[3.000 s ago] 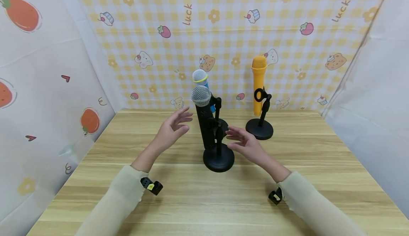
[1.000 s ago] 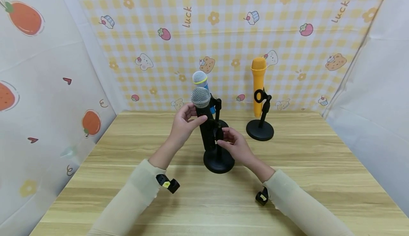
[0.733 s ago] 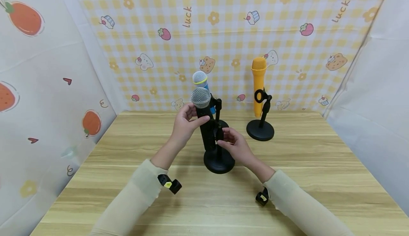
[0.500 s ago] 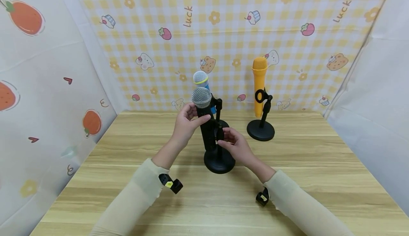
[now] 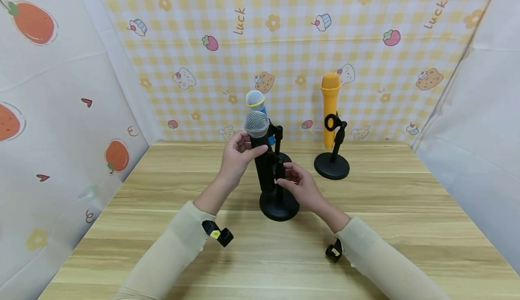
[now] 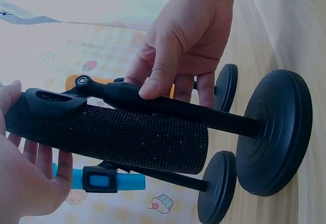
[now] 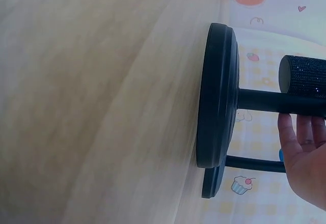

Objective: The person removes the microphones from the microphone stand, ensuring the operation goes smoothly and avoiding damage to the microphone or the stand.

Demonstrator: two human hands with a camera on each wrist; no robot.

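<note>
A black microphone (image 5: 263, 169) with a silver mesh head and a sparkly, studded body leans in the clip of a black desktop microphone stand (image 5: 279, 206). My left hand (image 5: 236, 157) grips its body just under the head, thumb in front and fingers behind. With thumb and fingers my right hand (image 5: 299, 185) pinches the stand's upright post; the left wrist view shows the thumb (image 6: 159, 76) on the post's thicker sleeve. The microphone's lower end (image 7: 286, 75) hangs above the round base (image 7: 218, 96).
Close behind stands a blue microphone (image 5: 256, 101) with a yellow ring, in its own stand, partly hidden. Farther right, a yellow microphone (image 5: 330, 103) sits in a third stand (image 5: 331, 165). A checked cloth (image 5: 183, 33) hangs behind the wooden table (image 5: 260, 259).
Both hands have come inward from beside the front stand; the left has taken hold of the black microphone, the right of the stand's post. Over the last second they have barely moved.
</note>
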